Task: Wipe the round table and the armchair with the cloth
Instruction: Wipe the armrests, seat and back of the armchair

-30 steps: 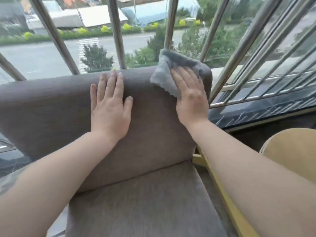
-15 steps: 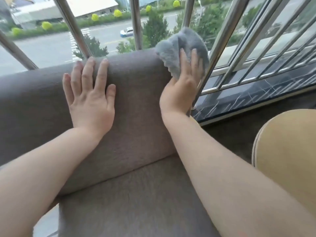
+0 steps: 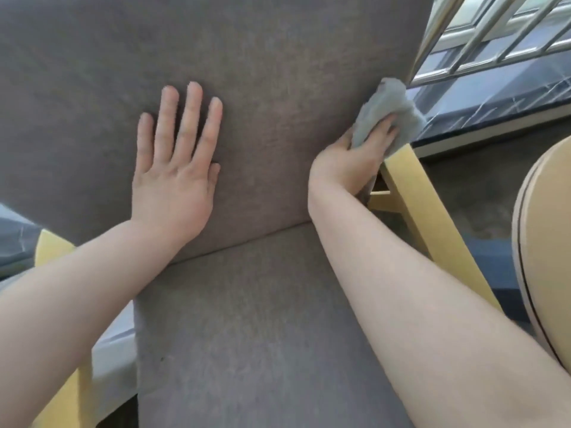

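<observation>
The armchair [image 3: 272, 72] fills the view, with brown-grey fabric on its backrest and seat and a yellow wooden frame. My left hand [image 3: 176, 168] lies flat on the backrest with its fingers spread, holding nothing. My right hand [image 3: 352, 162] grips the grey cloth [image 3: 389, 109] and presses it on the right side edge of the backrest, just above the yellow armrest [image 3: 432, 217]. The round table [image 3: 547, 242] shows only as a tan curved edge at the far right.
A metal window grille [image 3: 482, 32] and a dark marble sill [image 3: 500, 100] stand behind the chair at the upper right. Grey carpet [image 3: 472, 193] lies between the armrest and the table. Another part of the yellow frame [image 3: 52, 248] shows at the left.
My right hand has slid the cloth from the backrest's top right corner down its right side to armrest height. My left hand moved lower on the backrest. The view has tilted downward.
</observation>
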Action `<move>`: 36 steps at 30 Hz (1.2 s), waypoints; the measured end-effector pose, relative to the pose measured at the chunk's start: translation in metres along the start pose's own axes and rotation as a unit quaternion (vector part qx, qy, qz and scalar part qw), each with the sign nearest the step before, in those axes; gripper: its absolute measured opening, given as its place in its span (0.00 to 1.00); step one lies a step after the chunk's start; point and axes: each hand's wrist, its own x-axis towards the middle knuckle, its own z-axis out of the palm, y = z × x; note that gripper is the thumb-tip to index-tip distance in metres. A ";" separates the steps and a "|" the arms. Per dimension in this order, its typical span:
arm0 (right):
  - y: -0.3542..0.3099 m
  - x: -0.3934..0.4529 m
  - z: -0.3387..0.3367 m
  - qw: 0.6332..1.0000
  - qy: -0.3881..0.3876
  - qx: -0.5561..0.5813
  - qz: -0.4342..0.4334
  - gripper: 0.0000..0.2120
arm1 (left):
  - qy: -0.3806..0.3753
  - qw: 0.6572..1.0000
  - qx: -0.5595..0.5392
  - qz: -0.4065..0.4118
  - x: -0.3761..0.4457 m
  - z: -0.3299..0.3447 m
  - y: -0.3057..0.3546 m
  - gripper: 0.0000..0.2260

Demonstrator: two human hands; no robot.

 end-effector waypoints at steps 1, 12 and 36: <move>-0.008 0.006 0.001 0.999 0.017 -0.034 -0.020 0.28 | -0.005 1.000 0.002 0.007 -0.004 -0.001 -0.005 0.33; 0.022 -0.147 0.046 0.991 -0.128 -0.011 0.029 0.34 | -0.051 0.994 -0.030 -0.093 -0.068 0.016 -0.033 0.33; 0.133 -0.153 0.013 0.913 -0.307 -0.266 -0.023 0.29 | -0.139 0.966 -0.106 -0.190 -0.144 0.051 -0.004 0.32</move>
